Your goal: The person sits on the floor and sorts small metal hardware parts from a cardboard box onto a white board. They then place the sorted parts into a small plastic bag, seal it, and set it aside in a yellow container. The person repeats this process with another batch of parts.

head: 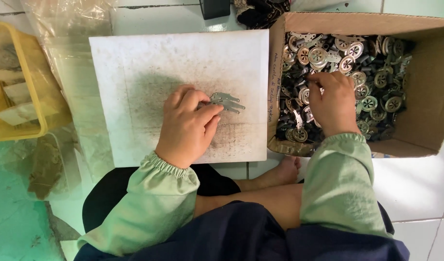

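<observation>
Left hand [187,126] covers the near ends of the flat metal pieces [227,102]; exact count can't be told, grip hidden under the fingers. Right hand [332,104] reaches into the cardboard box [427,87]; fingertips buried among the metal discs and black parts [357,53], so whether anything is pinched can't be told. Box cut off at the right edge. Yellow basket [36,121] cut off on the left, contents blurred behind plastic. Dark object [214,7] and dark cloth [260,12] cropped by the top edge, kind unclear.
</observation>
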